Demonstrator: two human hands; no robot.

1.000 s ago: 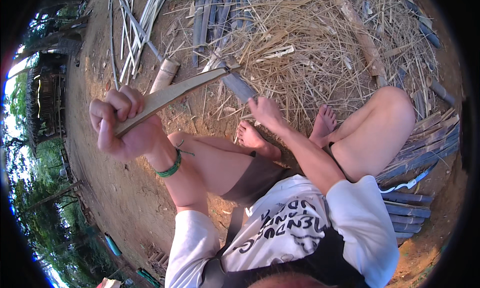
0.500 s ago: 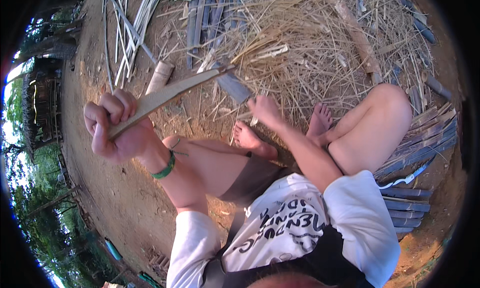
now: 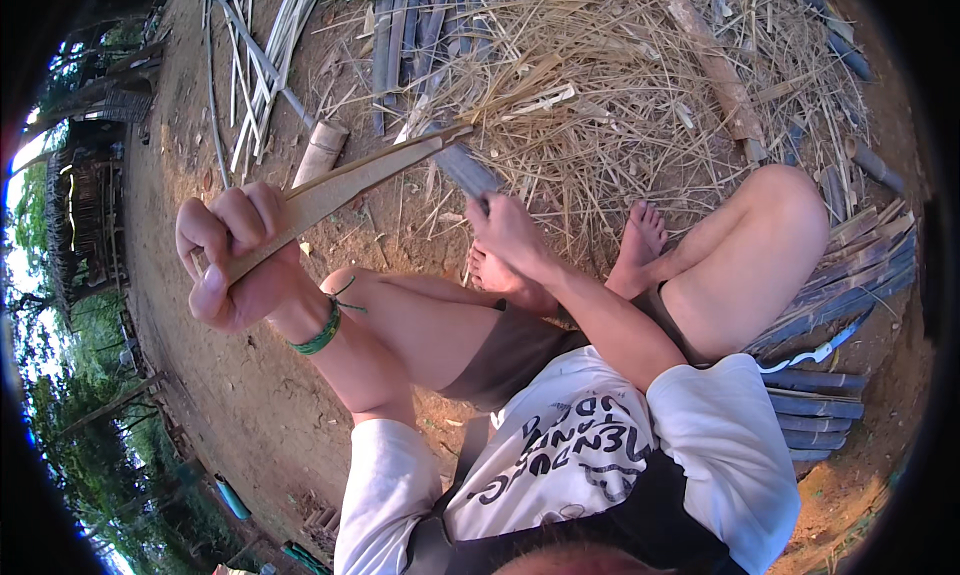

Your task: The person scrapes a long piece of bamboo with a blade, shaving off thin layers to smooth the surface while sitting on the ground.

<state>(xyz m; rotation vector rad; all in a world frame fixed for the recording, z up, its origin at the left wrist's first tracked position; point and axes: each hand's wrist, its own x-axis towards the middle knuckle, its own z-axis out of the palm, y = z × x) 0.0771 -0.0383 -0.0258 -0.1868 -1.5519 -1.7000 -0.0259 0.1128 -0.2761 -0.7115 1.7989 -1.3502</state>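
Note:
My left hand (image 3: 238, 250) is closed around the wide end of a pale bamboo strip (image 3: 345, 187), raised at the left. The strip slants up and right, narrowing to a split, darker tip. In front of my feet, my right hand (image 3: 508, 230) is closed at the lower end of what looks like a machete (image 3: 466, 171). Its broad grey blade points up and left, and its upper end meets the strip near the tip. My fingers hide most of the handle. Whether blade and strip touch, I cannot tell.
Thin bamboo shavings (image 3: 580, 55) litter the ground ahead. A cut bamboo section (image 3: 322, 153) lies beyond the strip, with pale strips (image 3: 262, 70) at far left. A long pole (image 3: 715, 70) rests on the shavings. Split bamboo slats (image 3: 840, 290) and a white-handled tool (image 3: 815, 358) lie at right.
My left hand has shifted slightly right with the bamboo strip. My right hand has moved a little left, and the grey blade has turned slightly and shifted with it.

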